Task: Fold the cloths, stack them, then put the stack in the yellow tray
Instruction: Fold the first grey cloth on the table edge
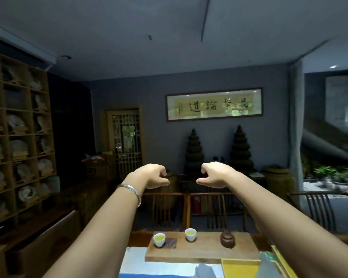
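Both my arms stretch forward at chest height, well above the table. My left hand (152,175), with a silver bangle on the wrist, hangs with loosely curled fingers and holds nothing. My right hand (214,174) mirrors it a short gap to the right, also holding nothing. At the bottom edge lies a corner of the yellow tray (239,268). A grey cloth (204,271) lies just left of it on a white and blue mat (137,263). Most of the cloths are out of view.
A wooden tea board (201,251) carries two white cups of tea (159,239) (190,234) and a brown clay teapot (227,239). Wooden chairs (207,211) stand beyond the table. Shelves (18,141) line the left wall.
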Action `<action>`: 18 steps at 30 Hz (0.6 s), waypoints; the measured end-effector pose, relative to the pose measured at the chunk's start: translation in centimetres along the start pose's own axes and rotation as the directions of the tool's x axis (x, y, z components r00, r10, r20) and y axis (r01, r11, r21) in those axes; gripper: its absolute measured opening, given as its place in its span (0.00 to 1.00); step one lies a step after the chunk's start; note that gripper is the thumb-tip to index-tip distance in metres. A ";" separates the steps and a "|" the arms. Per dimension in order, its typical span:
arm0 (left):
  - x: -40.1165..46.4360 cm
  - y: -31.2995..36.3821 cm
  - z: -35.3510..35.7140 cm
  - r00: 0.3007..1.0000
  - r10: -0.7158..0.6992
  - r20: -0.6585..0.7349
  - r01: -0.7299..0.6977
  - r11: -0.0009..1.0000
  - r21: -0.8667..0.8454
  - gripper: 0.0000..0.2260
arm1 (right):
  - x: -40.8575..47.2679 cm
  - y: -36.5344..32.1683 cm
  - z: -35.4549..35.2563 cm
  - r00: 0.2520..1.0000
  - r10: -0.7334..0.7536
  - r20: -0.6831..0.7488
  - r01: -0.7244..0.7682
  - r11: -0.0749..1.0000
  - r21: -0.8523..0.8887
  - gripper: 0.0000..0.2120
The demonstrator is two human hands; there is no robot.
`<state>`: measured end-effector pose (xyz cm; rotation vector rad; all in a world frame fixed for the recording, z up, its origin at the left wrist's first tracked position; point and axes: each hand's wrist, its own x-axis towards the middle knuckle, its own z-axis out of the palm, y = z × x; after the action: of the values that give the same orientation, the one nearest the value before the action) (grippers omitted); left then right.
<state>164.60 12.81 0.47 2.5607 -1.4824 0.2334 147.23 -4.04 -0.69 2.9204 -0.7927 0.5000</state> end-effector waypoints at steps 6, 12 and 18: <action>6.0 -1.6 2.5 0.991 0.130 -0.005 -0.130 0.990 -0.050 0.24 | 2.8 0.6 2.6 0.994 0.108 0.004 -0.108 0.994 -0.026 0.28; 11.4 -2.3 5.5 0.983 0.186 0.000 -0.186 0.979 -0.086 0.25 | 6.1 2.0 4.7 0.987 0.163 0.004 -0.163 0.986 -0.044 0.31; 17.3 -2.5 7.9 0.977 0.211 0.021 -0.209 0.975 -0.077 0.24 | 11.6 4.9 7.0 0.988 0.154 0.006 -0.154 0.987 -0.052 0.32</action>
<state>175.63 -2.34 -3.56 2.3595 -1.7398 0.1658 156.29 -14.91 -3.52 2.8311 -1.0229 0.4687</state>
